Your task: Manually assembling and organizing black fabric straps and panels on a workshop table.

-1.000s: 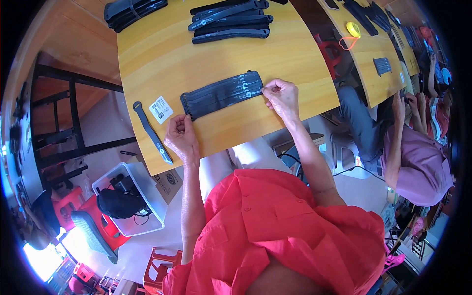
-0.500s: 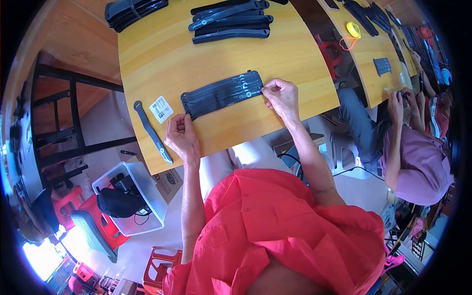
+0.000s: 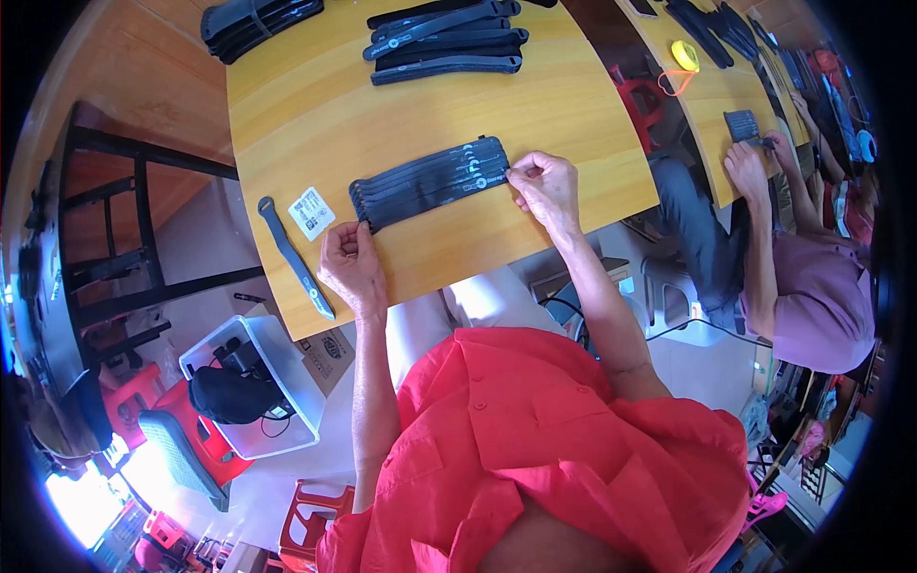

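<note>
Several black hook-and-loop straps (image 3: 430,183) lie side by side in an overlapping row on the wooden table, slanting up to the right. My left hand (image 3: 351,263) pinches the looped end of the nearest strap at the row's lower left corner. At the opposite end, my right hand (image 3: 544,191) pinches that strap's tip between thumb and fingers. A single loose strap (image 3: 294,256) with a ring-shaped end lies by the table's left edge. Between it and the row is a white printed label (image 3: 311,212).
Piles of black straps (image 3: 444,43) and a bound bundle (image 3: 258,24) occupy the table's far side. A clear plastic bin (image 3: 253,382) stands on the floor at left. On the right, a co-worker (image 3: 812,286) handles straps at another table, which bears a yellow tape measure (image 3: 685,55).
My hands keep their pinch at both ends of the strap with barely any movement. The co-worker's hands have moved up and left to the small row of straps on the other table.
</note>
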The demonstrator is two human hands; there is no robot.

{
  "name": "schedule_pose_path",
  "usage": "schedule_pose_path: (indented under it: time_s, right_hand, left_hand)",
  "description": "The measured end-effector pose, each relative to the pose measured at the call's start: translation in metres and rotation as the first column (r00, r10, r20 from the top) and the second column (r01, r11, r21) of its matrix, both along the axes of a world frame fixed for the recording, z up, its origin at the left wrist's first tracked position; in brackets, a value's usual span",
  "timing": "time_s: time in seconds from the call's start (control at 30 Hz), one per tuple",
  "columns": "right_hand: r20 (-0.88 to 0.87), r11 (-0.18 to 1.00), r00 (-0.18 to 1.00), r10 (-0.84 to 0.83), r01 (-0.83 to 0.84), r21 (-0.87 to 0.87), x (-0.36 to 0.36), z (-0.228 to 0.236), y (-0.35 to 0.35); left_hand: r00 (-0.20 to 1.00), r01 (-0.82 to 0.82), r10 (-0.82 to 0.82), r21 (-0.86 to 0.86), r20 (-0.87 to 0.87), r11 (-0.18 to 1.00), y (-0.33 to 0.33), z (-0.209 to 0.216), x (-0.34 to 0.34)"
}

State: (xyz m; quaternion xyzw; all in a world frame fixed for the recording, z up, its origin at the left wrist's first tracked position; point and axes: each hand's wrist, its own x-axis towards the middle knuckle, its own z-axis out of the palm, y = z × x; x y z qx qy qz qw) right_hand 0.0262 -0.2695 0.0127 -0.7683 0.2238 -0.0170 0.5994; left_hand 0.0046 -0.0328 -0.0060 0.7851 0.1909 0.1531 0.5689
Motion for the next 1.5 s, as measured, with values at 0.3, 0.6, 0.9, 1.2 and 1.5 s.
schedule_pose_path:
  time_s: [0.3, 0.6, 0.9, 1.2, 1.5]
  right_hand:
    - [-0.035, 1.0, 0.999, -0.001, 0.002, 0.013, 0.001, 0.002, 0.001]
    - [-0.075, 1.0, 0.997, 0.017, -0.015, 0.02, 0.004, 0.0, -0.003]
    - [-0.015, 0.995, 0.999, 0.038, -0.036, 0.094, 0.004, -0.004, -0.009]
    - [0.274, 0.984, 0.955, -0.114, 0.07, 0.165, -0.013, -0.013, -0.018]
    - [0.16, 0.38, 0.757, 0.634, -0.124, -0.917, -0.037, -0.008, 0.061]
  left_hand:
    - [1.0, 0.0, 0.0, 0.027, 0.0, 1.0, 0.002, -0.002, 0.002]
    - [1.0, 0.002, -0.002, -0.037, -0.002, 0.999, 0.004, -0.002, 0.002]
    - [0.998, 0.03, -0.035, 0.087, 0.053, 0.996, 0.009, -0.008, 0.002]
    - [0.991, 0.129, -0.131, -0.048, -0.023, 0.99, 0.021, 0.015, -0.015]
    - [0.893, 0.351, -0.43, 0.806, -0.135, 0.477, 0.008, 0.008, -0.021]
